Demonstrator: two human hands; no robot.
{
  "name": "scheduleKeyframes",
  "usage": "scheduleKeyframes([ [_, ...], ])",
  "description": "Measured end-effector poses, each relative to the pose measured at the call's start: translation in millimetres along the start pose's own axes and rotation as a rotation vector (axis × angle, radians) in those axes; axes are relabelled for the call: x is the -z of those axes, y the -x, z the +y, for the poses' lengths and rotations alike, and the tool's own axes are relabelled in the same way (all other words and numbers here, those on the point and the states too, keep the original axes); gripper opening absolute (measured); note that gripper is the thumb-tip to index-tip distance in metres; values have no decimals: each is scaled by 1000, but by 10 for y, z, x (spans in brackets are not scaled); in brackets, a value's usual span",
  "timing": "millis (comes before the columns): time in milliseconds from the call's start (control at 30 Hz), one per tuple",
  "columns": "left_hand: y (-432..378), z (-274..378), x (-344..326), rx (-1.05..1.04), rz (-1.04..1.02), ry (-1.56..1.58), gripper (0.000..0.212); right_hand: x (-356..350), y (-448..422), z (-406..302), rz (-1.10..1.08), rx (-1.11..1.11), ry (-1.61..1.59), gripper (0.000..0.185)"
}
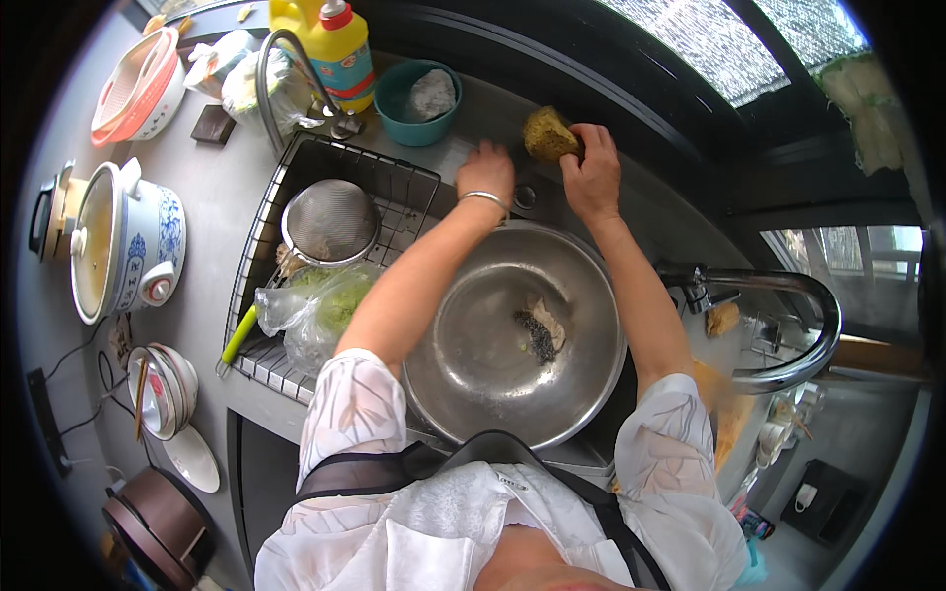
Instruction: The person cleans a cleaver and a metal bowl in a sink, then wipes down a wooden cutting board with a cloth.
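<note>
My right hand [595, 170] grips a brownish-yellow sponge-like piece [548, 135] by its right side, above the counter behind the sink. To its left, my left hand [485, 176] is at the counter beside a pale flat item [457, 156]; its fingertips are blurred, and whether it holds anything is unclear. Below both forearms a large stainless steel basin [473, 369] contains a small heap of dark grains [537, 336] and a beige scrap [548, 322]. Left of the basin, a wire rack [255, 281] bears a mesh strainer [331, 221] and a plastic bag of greens [332, 299].
A teal bowl [410, 133] and a yellow jug [347, 55] stand behind the rack. One curved faucet [266, 89] rises at the rack's back corner, another [820, 318] arches right of the basin. A blue-and-white electric pot [140, 244] and stacked bowls [181, 388] stand left.
</note>
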State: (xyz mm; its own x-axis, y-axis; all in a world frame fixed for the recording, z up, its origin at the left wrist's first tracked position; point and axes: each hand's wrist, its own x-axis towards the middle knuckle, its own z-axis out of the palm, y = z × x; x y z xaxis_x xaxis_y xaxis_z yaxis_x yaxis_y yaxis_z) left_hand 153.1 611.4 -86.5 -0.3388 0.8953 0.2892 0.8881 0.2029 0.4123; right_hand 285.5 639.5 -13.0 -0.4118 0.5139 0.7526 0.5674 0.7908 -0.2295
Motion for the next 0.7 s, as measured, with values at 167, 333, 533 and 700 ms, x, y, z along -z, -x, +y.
scheduleKeyframes([
  [167, -29, 22, -212, 166, -180, 321, 29, -192, -285, -189, -246, 371, -62, 29],
  [333, 227, 92, -140, -156, -57, 141, 22, -1009, -397, -354, -807, 226, -145, 34],
  [533, 582, 190, 137, -518, 66, 373, 18, -1042, -452, -28, -898, 379, -63, 40],
  [700, 1097, -32, 626, -694, -254, 291, 16, -523, -71, 494, -676, 234, -51, 40],
])
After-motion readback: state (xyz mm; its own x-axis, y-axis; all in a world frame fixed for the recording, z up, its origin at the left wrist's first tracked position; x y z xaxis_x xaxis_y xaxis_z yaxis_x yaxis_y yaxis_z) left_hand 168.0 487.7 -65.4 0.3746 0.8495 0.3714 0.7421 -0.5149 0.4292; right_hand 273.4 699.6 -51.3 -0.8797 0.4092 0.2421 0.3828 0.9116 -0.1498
